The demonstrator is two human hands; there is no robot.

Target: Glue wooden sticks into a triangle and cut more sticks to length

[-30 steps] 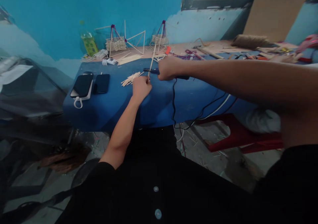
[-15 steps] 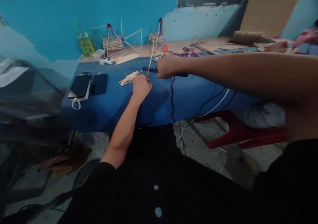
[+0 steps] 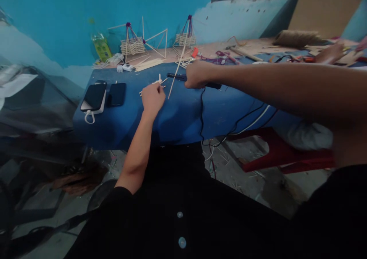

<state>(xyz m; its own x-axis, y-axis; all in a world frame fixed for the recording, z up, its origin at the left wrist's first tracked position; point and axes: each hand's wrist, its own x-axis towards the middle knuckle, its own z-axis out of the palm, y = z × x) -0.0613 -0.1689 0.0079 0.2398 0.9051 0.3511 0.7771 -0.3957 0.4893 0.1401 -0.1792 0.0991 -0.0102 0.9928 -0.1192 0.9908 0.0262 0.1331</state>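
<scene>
My left hand [image 3: 153, 95] is closed in a pinch on a short wooden stick [image 3: 159, 78] that points upward, right over the pile of short sticks [image 3: 163, 81] on the blue table [image 3: 129, 117]. My right hand [image 3: 197, 74] is closed around a black corded glue tool [image 3: 175, 76], whose tip points left. A long thin stick [image 3: 173, 81] slants from the table up past the tool's tip, and neither hand grips it. The tool's black cable [image 3: 201, 113] hangs over the table's front edge.
Two dark phones [image 3: 93, 97] [image 3: 117, 94] lie at the table's left. Stick-built structures [image 3: 133, 44] [image 3: 185, 39], a green bottle [image 3: 101, 48] and loose sticks stand at the back. Another person's hand [image 3: 329, 54] works at far right. A red stool [image 3: 275, 155] stands below.
My left hand let go of the long stick, moved left to the pile and now pinches a short stick. The right hand kept hold of the tool.
</scene>
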